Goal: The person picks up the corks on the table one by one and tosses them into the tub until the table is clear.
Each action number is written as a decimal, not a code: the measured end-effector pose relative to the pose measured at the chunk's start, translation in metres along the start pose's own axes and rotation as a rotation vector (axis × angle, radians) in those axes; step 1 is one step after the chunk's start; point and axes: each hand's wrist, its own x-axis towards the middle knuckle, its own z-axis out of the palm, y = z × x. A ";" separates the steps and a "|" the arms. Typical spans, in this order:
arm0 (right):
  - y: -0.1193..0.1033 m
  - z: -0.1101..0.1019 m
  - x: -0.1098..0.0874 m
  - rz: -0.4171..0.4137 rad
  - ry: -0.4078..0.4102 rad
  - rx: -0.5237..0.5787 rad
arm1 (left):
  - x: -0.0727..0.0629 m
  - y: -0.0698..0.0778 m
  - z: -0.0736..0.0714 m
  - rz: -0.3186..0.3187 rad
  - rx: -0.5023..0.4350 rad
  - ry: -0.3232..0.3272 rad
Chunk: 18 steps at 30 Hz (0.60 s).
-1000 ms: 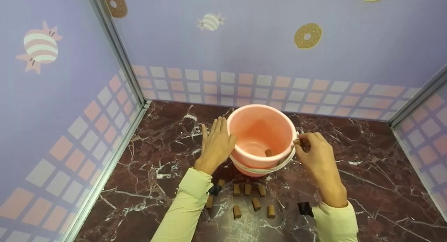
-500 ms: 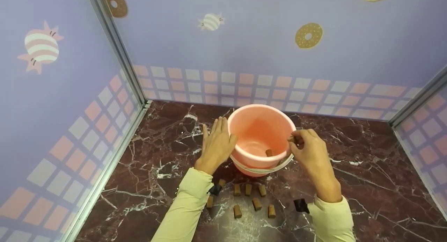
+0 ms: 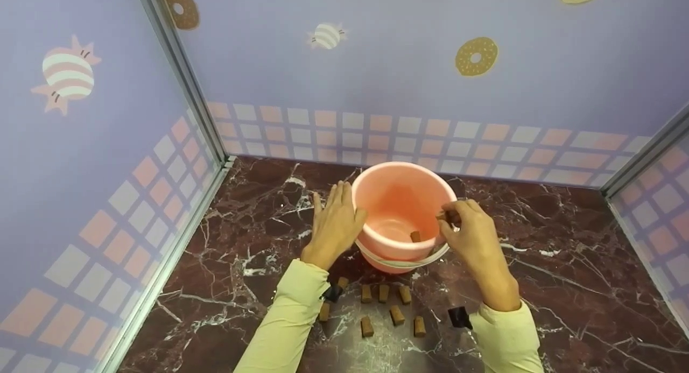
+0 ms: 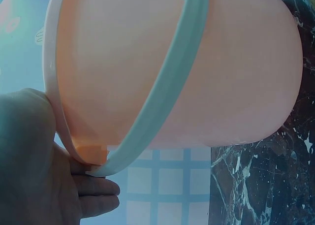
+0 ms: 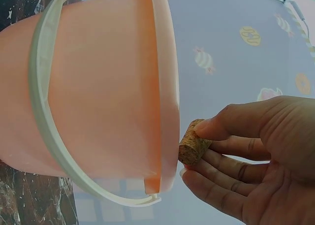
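Note:
A pink bucket with a pale handle stands upright on the dark marbled surface. My left hand holds its left rim, thumb over the edge and straight fingers along the outside. Between the thumb and fingers of my right hand is a small tapered cork. In the head view that hand overlaps the right rim; in the right wrist view the cork is close over the rim. Another cork lies on the bucket's floor. Several more corks, such as the near one, lie in front of the bucket.
Behind the surface rises a purple back wall with sweets and tile patterns. A similar side wall stands at the left, and another at the right. The handle hangs down at the bucket's near side.
My right hand has moved left with the cork, from outside the right rim to over it. My left hand stays at the left rim.

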 end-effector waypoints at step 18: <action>-0.001 0.004 0.001 -0.005 -0.013 0.040 | 0.000 0.000 -0.001 -0.002 -0.005 -0.008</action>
